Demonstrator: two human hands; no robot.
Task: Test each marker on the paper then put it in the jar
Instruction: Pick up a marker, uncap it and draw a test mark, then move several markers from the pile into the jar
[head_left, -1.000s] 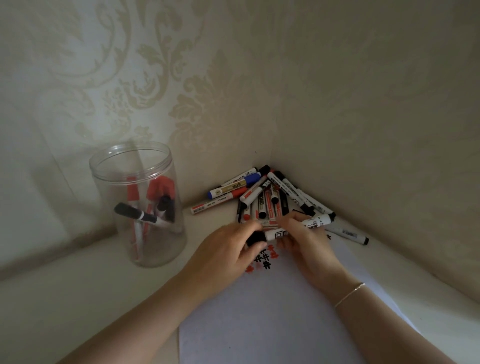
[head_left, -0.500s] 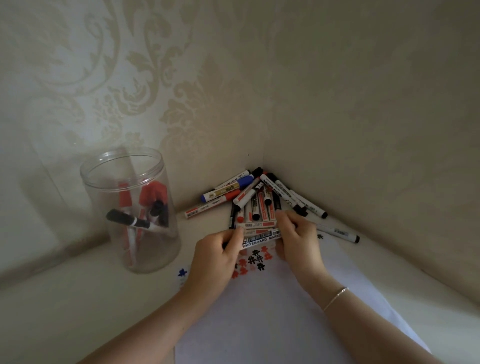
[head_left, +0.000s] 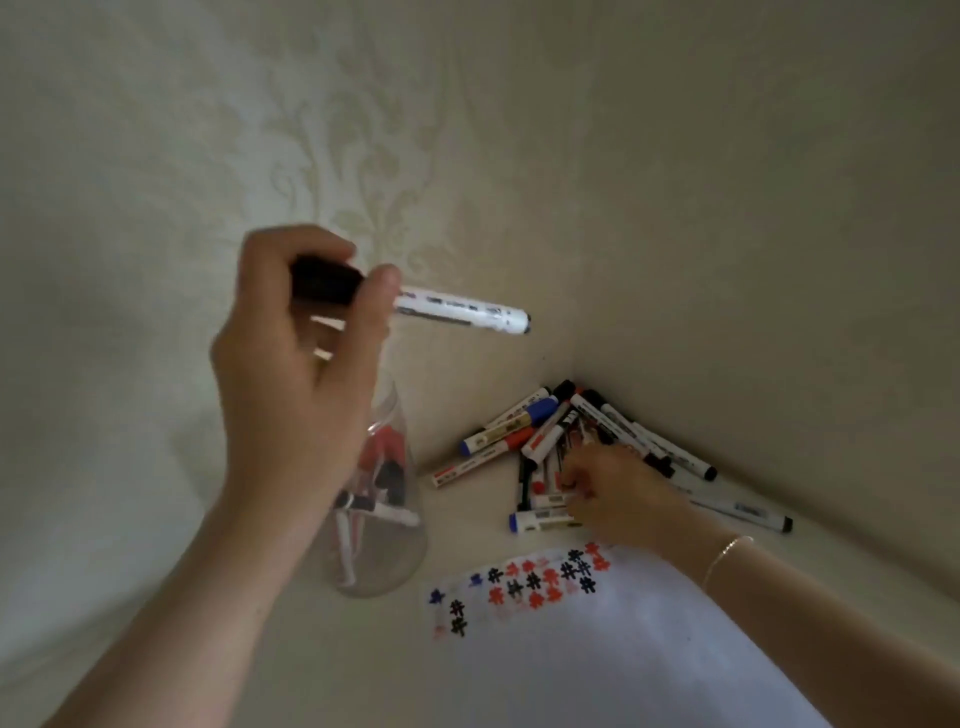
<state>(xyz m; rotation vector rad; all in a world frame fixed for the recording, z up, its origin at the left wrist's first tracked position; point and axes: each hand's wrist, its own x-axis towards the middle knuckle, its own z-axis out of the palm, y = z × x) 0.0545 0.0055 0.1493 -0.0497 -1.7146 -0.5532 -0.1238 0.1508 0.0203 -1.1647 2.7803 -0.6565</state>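
At about nine o'clock the left hand (head_left: 296, 364) is raised above the jar (head_left: 384, 519), fingers closed around a black-capped marker (head_left: 457, 310) that lies level, its white barrel pointing toward three o'clock; by my reading this one is about to be dropped in. The jar, mostly hidden behind that hand, already holds several markers, red and black, so part of the job looks done. At roughly five o'clock the paper (head_left: 623, 649) carries a cluster of red, black and blue test marks (head_left: 530, 579) along its upper edge. Toward three o'clock the right hand (head_left: 618, 493) rests in the pile of markers (head_left: 566, 441) heaped in the wall corner, fingers curled among them; whether it has one pinched I cannot tell. More than ten markers lie there, so much is probably left. The raised forearm screens the jar mouth.
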